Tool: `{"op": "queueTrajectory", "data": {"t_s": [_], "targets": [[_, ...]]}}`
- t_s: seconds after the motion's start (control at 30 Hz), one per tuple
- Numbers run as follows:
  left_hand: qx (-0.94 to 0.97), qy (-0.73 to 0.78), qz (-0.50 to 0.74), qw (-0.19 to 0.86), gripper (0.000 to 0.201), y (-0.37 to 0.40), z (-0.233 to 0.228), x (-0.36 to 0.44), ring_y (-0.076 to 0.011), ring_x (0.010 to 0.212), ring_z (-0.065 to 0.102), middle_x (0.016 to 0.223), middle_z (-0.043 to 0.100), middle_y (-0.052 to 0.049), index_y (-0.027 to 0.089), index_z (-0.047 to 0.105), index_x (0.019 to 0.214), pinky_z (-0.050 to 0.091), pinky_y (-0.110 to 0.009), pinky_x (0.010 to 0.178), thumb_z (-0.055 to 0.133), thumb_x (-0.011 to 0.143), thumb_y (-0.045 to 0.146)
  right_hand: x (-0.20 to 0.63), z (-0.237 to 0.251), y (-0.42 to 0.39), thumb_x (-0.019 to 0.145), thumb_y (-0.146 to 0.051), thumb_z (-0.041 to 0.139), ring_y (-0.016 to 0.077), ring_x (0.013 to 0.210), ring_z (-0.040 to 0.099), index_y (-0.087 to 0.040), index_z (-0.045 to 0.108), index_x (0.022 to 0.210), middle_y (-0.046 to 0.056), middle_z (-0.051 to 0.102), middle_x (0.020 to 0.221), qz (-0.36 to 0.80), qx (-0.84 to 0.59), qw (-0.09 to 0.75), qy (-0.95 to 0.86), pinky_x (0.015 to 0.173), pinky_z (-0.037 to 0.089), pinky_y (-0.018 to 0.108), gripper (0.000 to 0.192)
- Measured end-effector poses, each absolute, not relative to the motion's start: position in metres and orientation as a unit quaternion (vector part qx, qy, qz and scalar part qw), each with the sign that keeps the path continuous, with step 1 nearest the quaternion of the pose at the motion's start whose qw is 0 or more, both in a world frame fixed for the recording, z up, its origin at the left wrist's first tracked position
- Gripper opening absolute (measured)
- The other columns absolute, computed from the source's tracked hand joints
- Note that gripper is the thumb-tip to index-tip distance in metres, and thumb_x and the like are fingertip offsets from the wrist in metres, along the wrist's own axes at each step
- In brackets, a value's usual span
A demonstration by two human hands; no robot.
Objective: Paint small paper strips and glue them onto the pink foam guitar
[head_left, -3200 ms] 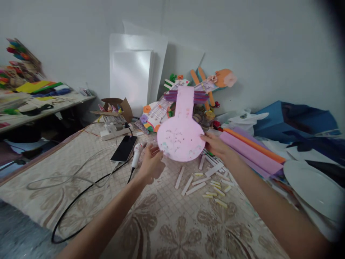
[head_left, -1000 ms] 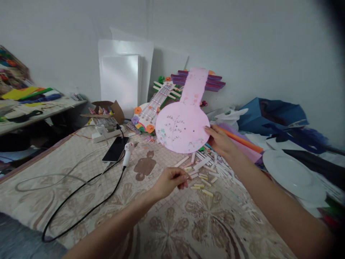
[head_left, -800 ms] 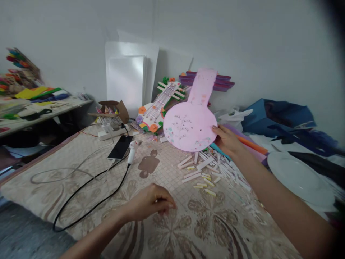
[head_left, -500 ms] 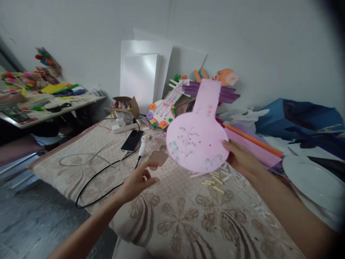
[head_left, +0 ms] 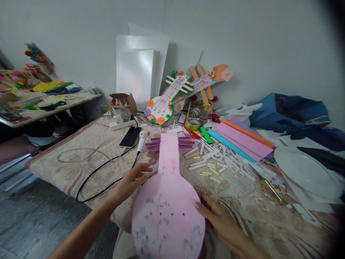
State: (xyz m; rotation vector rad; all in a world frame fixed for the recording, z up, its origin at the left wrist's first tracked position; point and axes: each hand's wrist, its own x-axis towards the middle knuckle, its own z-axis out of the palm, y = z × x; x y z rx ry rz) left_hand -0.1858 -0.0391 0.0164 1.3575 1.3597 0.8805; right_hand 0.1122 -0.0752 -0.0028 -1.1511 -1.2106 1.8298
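A pink cut-out shaped like a small lute (head_left: 168,194) lies in front of me, its round body toward me and its neck pointing away. Purple crossbars (head_left: 185,142) stick out on both sides of the neck's far end, and drawn marks and a row of small holes show on the body. My right hand (head_left: 214,214) grips the body's right edge, thumb on top. My left hand (head_left: 134,181) is by the upper left of the body, fingers apart and holding nothing; whether it touches the edge I cannot tell.
A white glue gun (head_left: 141,141) and a phone (head_left: 130,137) with cables lie left. Paper strips (head_left: 210,154), coloured sheets (head_left: 242,138), scissors (head_left: 273,190) and a white plate (head_left: 307,171) are right. Decorated paper instruments (head_left: 164,106) lean at the back. Another person's hand (head_left: 8,96) shows far left.
The pink lute cut-out came down and toward me in my right hand, from raised and tilted to neck pointing away. My left hand stayed nearby, and its fingers straightened somewhat.
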Motion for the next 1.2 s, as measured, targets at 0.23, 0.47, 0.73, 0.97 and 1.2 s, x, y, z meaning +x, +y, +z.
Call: {"op": "queueTrajectory", "data": {"t_s": [0.23,0.47,0.73,0.97,1.2], "targets": [[0.553,0.555,0.360,0.506,0.049,-0.030,0.002,-0.178,-0.0259,0.097,0.061,0.113,0.061,-0.014,0.015,0.055,0.112,0.048,-0.038,0.080,0.062,0.075,0.047,0.107,-0.002,-0.079,0.084,-0.041,0.057,0.0228,0.108,0.055,-0.019,0.054,0.121,0.008,0.060,0.122,0.688,-0.442,0.328,-0.474,0.097,0.041,0.039,0.043],[0.557,0.518,0.359,0.541,0.050,-0.013,0.009,-0.172,-0.0271,0.102,0.059,0.112,0.064,-0.011,0.016,0.059,0.111,0.047,-0.035,0.084,0.068,0.070,0.045,0.123,0.006,-0.065,0.092,-0.040,0.040,0.0213,0.105,0.060,-0.020,0.053,0.123,0.010,0.062,0.119,0.540,-0.458,0.274,-0.651,0.093,0.047,0.038,0.039],[0.572,0.487,0.351,0.559,0.050,-0.005,0.023,-0.180,-0.0284,0.106,0.058,0.118,0.061,-0.012,0.018,0.058,0.114,0.049,-0.036,0.082,0.069,0.071,0.043,0.133,0.008,0.033,0.087,-0.030,0.049,0.0264,0.122,0.044,-0.021,0.055,0.119,0.011,0.055,0.126,0.167,-0.416,0.234,-0.863,0.104,0.033,0.048,0.034],[0.555,0.495,0.347,0.572,0.055,-0.001,0.015,-0.182,-0.0283,0.105,0.058,0.120,0.059,-0.014,0.017,0.055,0.119,0.050,-0.035,0.078,0.068,0.072,0.043,0.097,-0.011,0.076,0.087,-0.031,0.051,0.0308,0.128,0.036,-0.020,0.057,0.117,0.011,0.056,0.125,0.080,-0.339,0.134,-0.928,0.104,0.022,0.057,0.033],[0.555,0.495,0.347,0.571,0.055,0.005,0.010,-0.182,-0.0281,0.106,0.058,0.119,0.060,-0.013,0.017,0.055,0.118,0.049,-0.036,0.081,0.070,0.071,0.041,0.115,-0.010,0.073,0.089,-0.025,0.047,0.0245,0.107,0.053,-0.020,0.061,0.105,0.010,0.063,0.106,0.023,-0.363,0.099,-0.926,0.105,0.018,0.054,0.022]]}}
